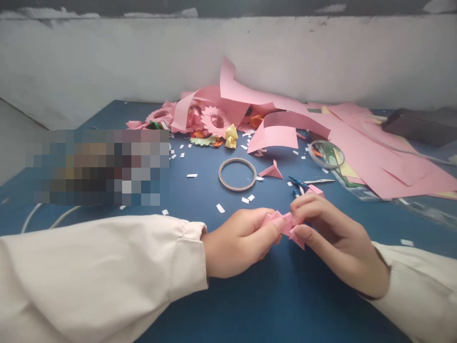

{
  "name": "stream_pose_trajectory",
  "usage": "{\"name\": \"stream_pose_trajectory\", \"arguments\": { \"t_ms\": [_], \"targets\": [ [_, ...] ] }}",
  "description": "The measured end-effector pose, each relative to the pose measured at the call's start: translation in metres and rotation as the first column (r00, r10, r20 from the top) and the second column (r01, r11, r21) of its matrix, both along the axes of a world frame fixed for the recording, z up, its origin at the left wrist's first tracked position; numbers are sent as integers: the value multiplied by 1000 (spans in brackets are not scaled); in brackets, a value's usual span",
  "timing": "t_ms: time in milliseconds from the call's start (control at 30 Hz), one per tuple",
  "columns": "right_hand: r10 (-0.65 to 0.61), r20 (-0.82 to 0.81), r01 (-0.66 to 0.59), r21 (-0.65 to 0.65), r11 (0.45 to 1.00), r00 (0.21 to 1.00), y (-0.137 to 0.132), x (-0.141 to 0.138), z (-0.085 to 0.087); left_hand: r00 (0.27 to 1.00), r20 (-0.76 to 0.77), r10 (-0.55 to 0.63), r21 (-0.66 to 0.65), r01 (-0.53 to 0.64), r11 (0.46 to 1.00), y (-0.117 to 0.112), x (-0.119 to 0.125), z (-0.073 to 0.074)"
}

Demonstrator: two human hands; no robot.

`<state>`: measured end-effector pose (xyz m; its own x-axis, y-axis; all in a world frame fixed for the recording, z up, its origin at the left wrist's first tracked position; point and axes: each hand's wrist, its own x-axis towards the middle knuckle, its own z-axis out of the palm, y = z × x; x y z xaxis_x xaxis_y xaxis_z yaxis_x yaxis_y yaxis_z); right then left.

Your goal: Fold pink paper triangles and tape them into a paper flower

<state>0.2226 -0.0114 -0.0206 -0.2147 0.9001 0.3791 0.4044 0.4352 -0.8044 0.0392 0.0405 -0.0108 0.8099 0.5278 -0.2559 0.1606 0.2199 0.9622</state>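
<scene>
My left hand point(239, 243) and my right hand point(335, 243) meet at the lower middle of the frame, both pinched on one small folded pink paper piece point(287, 226). It sits between my fingertips just above the blue table point(250, 305). My left thumb and forefinger are closed narrow on its left end. My right thumb and fingers grip its right end, and one pink corner pokes out below them. Just behind my right hand, near the centre of the frame, lie blue-handled scissors point(300, 183), partly hidden by my fingers. Farther up, at the centre, a thin tape ring point(237, 174) lies flat, with a little pink paper cone point(272, 170) just to its right. A clear tape roll point(326, 153) sits right of centre, at the edge of big pink paper sheets point(374, 152) that spread across the upper right. A yellow folded bit point(231, 136) and a cut pink paper flower point(214, 119) lie in the pile at the upper middle, with white scraps point(220, 208) dotted around.
</scene>
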Motion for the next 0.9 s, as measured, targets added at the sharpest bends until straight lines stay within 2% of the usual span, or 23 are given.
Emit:
{"name": "stream_pose_trajectory", "arguments": {
  "t_ms": [67, 200, 500, 633, 700, 800, 900],
  "targets": [
    [-12, -1, 12, -59, 998, 1000, 1, 0, 2, 1000, -8, 3, 48, -3, 999, -1, -1, -2],
    [-27, -10, 26, -138, 990, 1000, 3, -1, 1, 1000, 1, -7, 55, 7, 998, -2, -1, -4],
    [-54, -1, 54, -104, 993, 999, 2, -3, 0, 999, -30, -16, 58, 18, 998, -2, 1, -1],
    [-59, -38, 54, -114, 992, 998, 0, -6, 1, 999, -50, -12, 197, 22, 980, 0, 1, 0],
    [-62, -110, 45, -157, 987, 992, -1, -6, 0, 998, -70, 7, 281, 13, 960, 1, 1, 0],
    [-44, -237, -42, -347, 937, 970, -3, -6, -1, 999, -49, 20, 341, -2, 940, 2, 1, 0],
    [47, -271, -196, -553, 810, 961, -2, -4, 2, 998, -57, -12, 345, 31, 938, 2, 0, 1]
  ]
}}
